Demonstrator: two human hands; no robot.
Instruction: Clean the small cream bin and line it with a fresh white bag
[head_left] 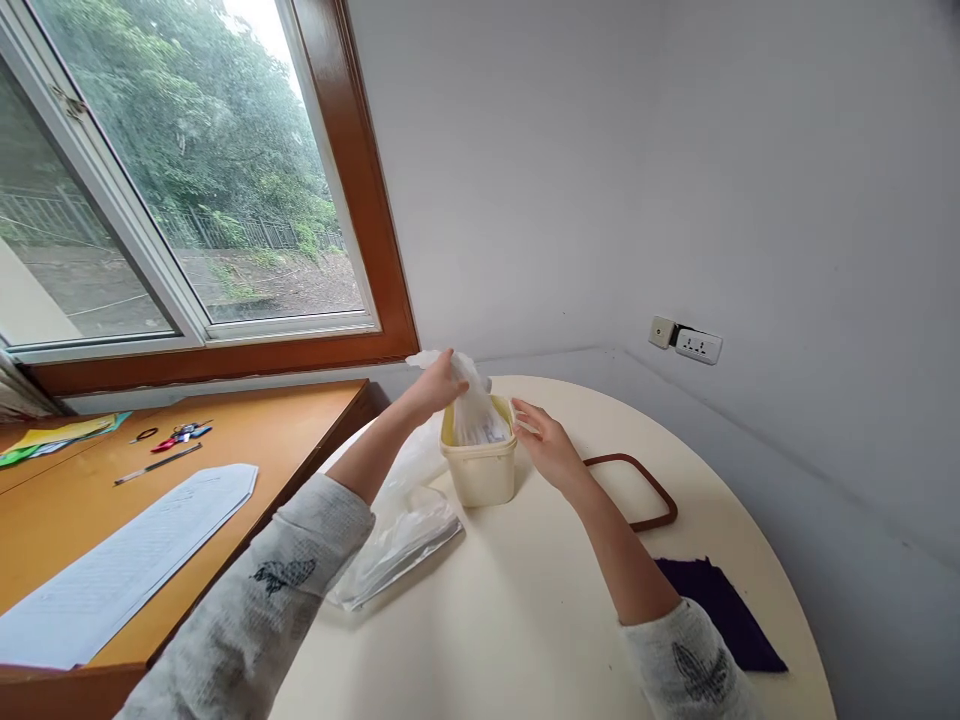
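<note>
A cream plastic bin (pixel 484 478) stands upright on the round table, with a translucent plastic bag (pixel 478 410) partly inside it. My left hand (pixel 437 385) grips the upper part of the bag above the bin's left rim, fingers closed on it. My right hand (pixel 546 440) is at the bin's right side, its fingers apart and the tips at or close to the rim; whether they touch it is hard to see. More clear plastic bags (pixel 405 545) lie flat to the left of the bin. The bin's lower inside is hidden.
A brown rounded frame (pixel 664 518) and a dark purple cloth (pixel 721 612) lie on the cream round table (pixel 517 640) at the right. On the wooden desk (pixel 300 420) at the left are papers (pixel 142 560), a pen (pixel 159 465) and keys (pixel 182 436). Walls close off the back and right.
</note>
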